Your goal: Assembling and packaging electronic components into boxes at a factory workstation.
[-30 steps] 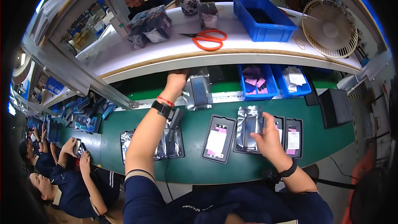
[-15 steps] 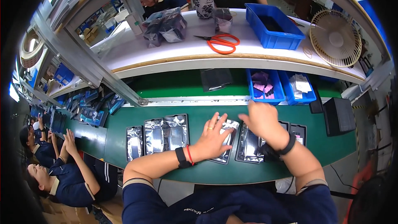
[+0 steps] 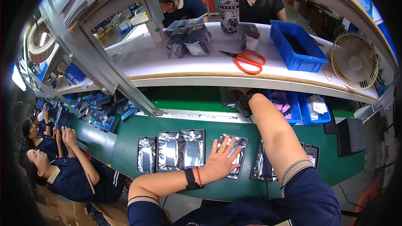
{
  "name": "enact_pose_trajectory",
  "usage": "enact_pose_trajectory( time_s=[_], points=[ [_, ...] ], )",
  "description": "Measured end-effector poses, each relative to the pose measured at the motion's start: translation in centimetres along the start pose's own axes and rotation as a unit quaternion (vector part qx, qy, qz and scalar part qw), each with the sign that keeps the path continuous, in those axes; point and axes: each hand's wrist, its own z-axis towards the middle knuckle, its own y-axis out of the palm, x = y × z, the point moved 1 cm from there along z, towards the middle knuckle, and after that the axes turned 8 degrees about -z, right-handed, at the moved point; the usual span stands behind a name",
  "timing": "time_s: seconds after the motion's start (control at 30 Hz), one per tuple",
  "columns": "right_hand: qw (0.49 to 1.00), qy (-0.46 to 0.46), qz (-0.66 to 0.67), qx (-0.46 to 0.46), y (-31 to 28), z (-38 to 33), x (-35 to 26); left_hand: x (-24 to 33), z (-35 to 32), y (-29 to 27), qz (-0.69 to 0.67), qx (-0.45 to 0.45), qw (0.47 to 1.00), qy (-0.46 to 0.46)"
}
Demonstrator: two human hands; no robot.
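My left hand (image 3: pixel 219 162) lies with fingers spread on a shiny silver pouch (image 3: pixel 238 143) in a shallow black tray on the green table. Under the white shelf reaches my right hand (image 3: pixel 240 91), beside a dark flat bag (image 3: pixel 228 99); the shelf edge and my wrist hide its fingers. Left of my left hand stand a narrow black tray with a silver pouch (image 3: pixel 146 155) and two wider ones, a tray (image 3: pixel 168 150) and another tray (image 3: pixel 193 148). My right forearm partly covers another silver-pouch tray (image 3: pixel 259 168). Farther right is a tray (image 3: pixel 310 152), partly hidden.
Blue bins hold pink-purple pieces (image 3: pixel 286 109) and white packets (image 3: pixel 317 104). Above, the shelf (image 3: pixel 201 67) carries orange-handled scissors (image 3: pixel 249 62), a blue bin (image 3: pixel 310 65) and a fan (image 3: pixel 355 60). Dark boxes (image 3: pixel 102 119) lie left, near co-workers. A cable hangs by my right wrist.
My right hand has moved from above the right-hand trays forward and left, under the shelf. My left hand stays on the pouch, fingers more widely spread. The head view has shifted.
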Motion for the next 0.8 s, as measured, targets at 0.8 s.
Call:
enact_pose_trajectory(
  time_s=[0.8],
  points=[
    [0.943,0.32,0.087,-0.015,-17.0,-32.2,11.9,11.0,4.7,-2.4,-0.202,-0.112,0.96,0.155]
  ],
)
